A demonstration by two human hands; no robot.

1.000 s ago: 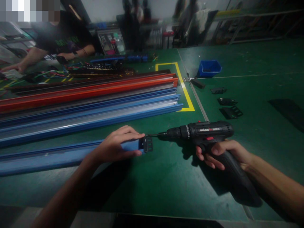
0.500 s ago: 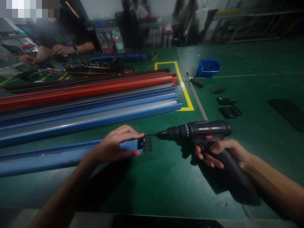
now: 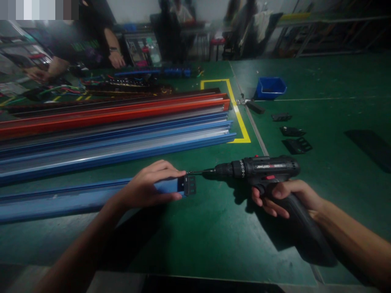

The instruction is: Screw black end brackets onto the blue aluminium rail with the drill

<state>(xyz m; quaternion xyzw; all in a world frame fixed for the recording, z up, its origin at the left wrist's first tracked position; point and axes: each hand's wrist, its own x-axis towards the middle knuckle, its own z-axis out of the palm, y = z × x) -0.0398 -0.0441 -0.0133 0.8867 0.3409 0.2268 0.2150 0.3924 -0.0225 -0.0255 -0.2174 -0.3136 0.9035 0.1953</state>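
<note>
Green bench: left hand clasps the blue rail, likely stiff and slick, beside its end cap; right hand grips the drill facing it

We grip the end of a long blue metal rail with our left hand, fingers curled over it, touching its black plastic end cap. Our right hand holds a black cordless drill, its bit meeting the cap, on the green desk.
</note>
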